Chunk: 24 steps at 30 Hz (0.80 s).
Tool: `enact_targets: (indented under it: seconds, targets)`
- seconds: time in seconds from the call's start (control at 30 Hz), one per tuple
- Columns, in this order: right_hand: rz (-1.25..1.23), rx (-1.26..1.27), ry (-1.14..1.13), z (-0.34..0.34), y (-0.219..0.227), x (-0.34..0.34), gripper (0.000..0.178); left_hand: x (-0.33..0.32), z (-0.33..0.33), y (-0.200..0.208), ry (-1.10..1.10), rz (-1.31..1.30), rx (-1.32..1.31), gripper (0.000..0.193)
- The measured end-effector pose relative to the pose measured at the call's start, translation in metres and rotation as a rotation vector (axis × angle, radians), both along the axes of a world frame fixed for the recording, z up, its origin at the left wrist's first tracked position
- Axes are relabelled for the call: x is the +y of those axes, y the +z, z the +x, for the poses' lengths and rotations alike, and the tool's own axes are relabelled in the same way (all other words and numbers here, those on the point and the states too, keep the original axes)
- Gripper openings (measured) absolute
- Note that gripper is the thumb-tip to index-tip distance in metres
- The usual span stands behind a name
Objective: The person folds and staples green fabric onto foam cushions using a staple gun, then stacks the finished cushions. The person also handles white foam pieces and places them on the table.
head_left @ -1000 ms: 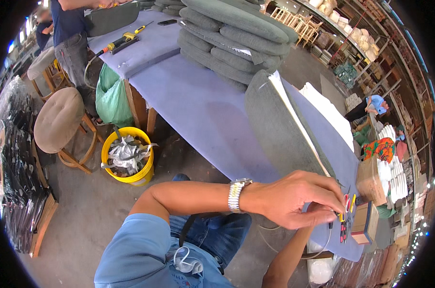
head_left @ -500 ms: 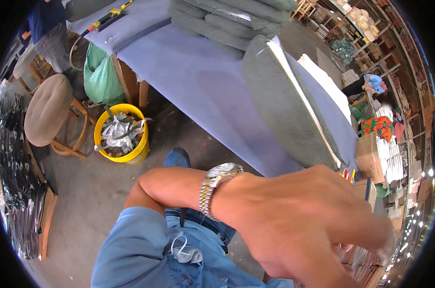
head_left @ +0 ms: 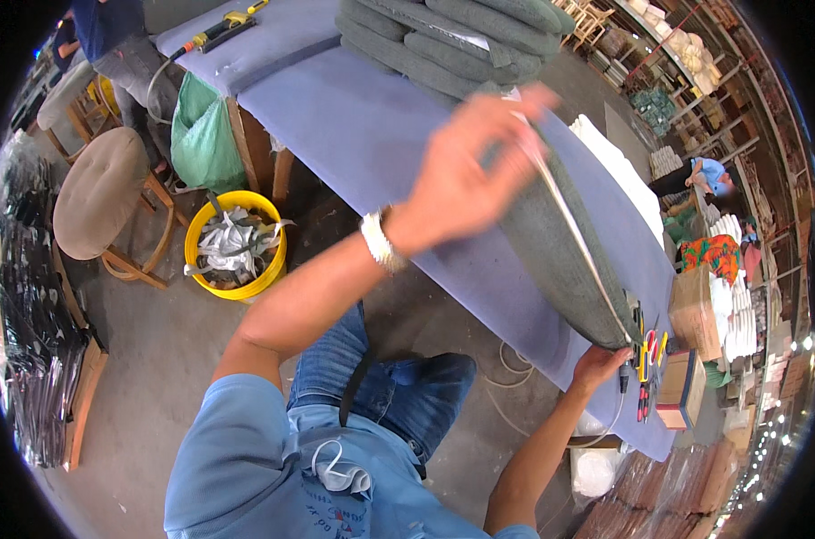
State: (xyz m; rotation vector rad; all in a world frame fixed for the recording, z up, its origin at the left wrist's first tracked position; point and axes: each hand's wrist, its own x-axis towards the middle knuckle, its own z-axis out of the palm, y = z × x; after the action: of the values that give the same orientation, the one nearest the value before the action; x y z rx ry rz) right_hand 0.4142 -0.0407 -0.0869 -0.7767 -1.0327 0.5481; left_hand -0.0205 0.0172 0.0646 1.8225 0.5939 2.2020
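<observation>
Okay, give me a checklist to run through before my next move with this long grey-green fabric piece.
1. Long grey-green fabric piece supported by the flat blue-purple table: ok.
2. Bare right hand at the piece's near end: ok, touching; firmness of grip cannot tell.
3. Left hand, with the metal wristwatch, touching the far end: cannot tell, it is blurred in front of it.
4. Slim yellow-and-black tool close to the right hand: ok, on the table.
5. Round yellow plastic bucket off the table: ok, on the floor.
</observation>
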Motion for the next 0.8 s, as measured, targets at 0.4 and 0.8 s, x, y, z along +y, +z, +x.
enact_targets:
  seconds: [0.4,0.8]
  targets:
    - [0.060,-0.105,0.072,-0.002,-0.008,-0.005,0.069,0.073,-0.037,-0.056,-0.164,-0.447,-0.209,0.050]
    - [0.265,-0.469,-0.292,-0.110,0.177,-0.024,0.046,-0.089,0.004,-0.074,0.235,-0.130,0.134,0.050]
